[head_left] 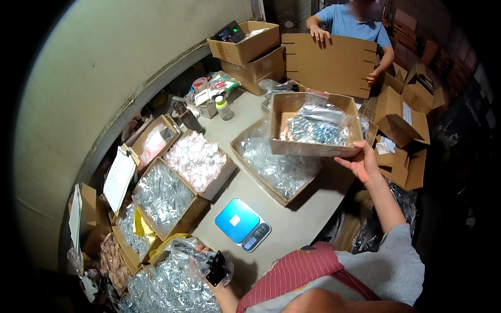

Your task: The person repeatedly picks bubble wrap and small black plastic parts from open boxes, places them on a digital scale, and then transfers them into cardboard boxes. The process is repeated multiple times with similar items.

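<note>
My right hand [362,163] grips the near right corner of a shallow cardboard box [308,150], thumb and fingers on its wall. Inside that box lie clear bags of small shiny metal hardware [318,128]. The box is tilted above a larger open box of clear bags [276,172]. Low in the view, my left hand [201,261] is closed on a clear plastic bag [182,250], and a black flat part with small holes [216,267] shows at it. Plastic hides some of those fingers. Below it spreads a heap of clear bags with metal pieces [167,287].
A blue-topped digital scale [237,221] lies on the table [229,182]. Boxes of white packets [195,161] and clear hardware bags [164,195] line the left. A yellow-green bottle [223,108] stands farther back. Across the table, another person [347,18] holds a large cardboard sheet [329,60].
</note>
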Demonstrator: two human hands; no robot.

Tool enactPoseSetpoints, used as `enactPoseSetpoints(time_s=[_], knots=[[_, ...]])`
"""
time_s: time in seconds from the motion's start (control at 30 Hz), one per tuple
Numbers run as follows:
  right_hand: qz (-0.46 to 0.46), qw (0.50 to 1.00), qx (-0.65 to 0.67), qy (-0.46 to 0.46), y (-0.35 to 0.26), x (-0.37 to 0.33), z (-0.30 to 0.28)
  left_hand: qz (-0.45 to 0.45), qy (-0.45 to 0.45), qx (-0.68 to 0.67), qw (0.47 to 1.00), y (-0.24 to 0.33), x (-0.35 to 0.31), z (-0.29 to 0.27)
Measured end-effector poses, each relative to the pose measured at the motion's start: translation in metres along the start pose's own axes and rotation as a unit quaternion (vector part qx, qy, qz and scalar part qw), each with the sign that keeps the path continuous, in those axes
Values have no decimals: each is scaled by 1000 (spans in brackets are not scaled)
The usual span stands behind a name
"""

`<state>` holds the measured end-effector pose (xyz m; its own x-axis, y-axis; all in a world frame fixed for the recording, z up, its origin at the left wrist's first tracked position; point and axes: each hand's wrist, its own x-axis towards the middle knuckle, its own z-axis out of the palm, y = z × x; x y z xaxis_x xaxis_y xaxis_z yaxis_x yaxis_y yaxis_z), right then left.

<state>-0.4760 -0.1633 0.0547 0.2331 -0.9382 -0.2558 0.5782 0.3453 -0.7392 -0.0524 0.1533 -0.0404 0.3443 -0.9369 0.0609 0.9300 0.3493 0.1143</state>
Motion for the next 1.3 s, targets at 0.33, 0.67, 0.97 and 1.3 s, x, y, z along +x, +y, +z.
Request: enactPoseSetpoints(time_s=[0.33, 0.67, 0.97, 1.3], knots=[[-230, 945, -211, 101, -81, 137, -77, -123, 28, -5, 992, -32, 40, -12], [-417, 599, -663, 169, -106, 235, -108, 23, 198, 139, 970, -95, 93, 23], [-448, 572, -685, 46, -141, 207, -84, -32, 207, 197, 958, -143, 178, 54], [-513, 683, -460, 242, -147, 157, -158, -258, 174, 410, 857, -256, 356, 66]])
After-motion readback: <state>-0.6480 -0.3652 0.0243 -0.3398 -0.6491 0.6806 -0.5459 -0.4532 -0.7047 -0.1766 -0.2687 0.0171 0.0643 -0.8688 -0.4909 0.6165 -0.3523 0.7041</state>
